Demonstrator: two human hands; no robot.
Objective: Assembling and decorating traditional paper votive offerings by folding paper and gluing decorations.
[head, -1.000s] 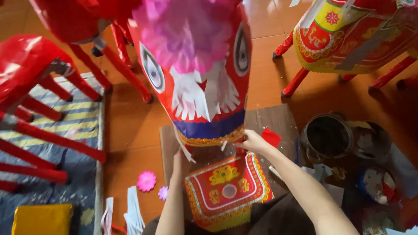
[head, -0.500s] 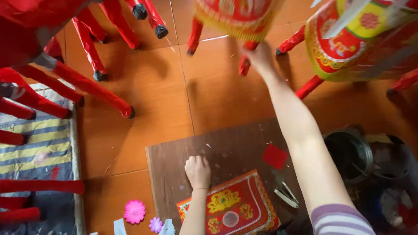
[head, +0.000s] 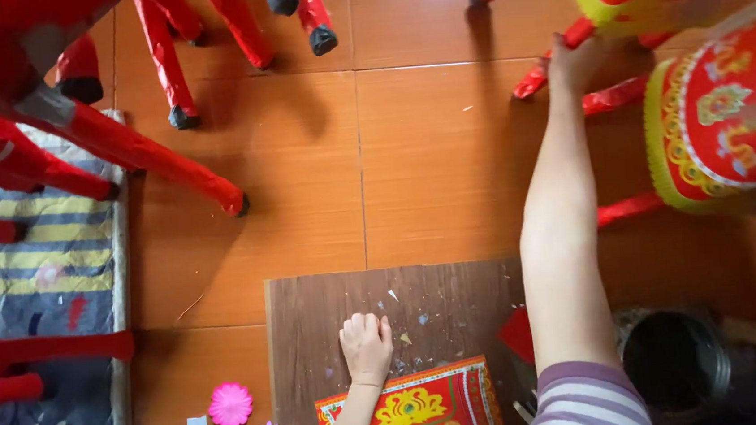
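The right hand (head: 575,60) is stretched far fwd, fingers closed on a red paper-wrapped leg (head: 555,68) of a red-and-yellow paper animal figure w/ printed ornament (head: 722,122); the exact wrap of the fingers can't be told, as the hand is seen from behind. The figure stands on the orange tiled floor (head: 410,165), just right of and beyond that grip. It is judged light, hollow and fragile: a thin frame under glossy paper, easily dented or torn, a bit slick. A leg or the frame near the body is the better hold; the printed skin shouldn't be squeezed.

The left hand (head: 367,346) is curled into a loose fist, holding nothing, knuckles resting on a dark wood-grain board (head: 316,334). Just below that grip lies a red-and-gold printed paper sheet (head: 411,409); a small red paper scrap (head: 518,335) lies to its right.

Containers: a dark round pot (head: 678,369) sits beside the right forearm; contents look dark, prob. glue, not certain. A pink paper flower (head: 230,405) lies left of the board.
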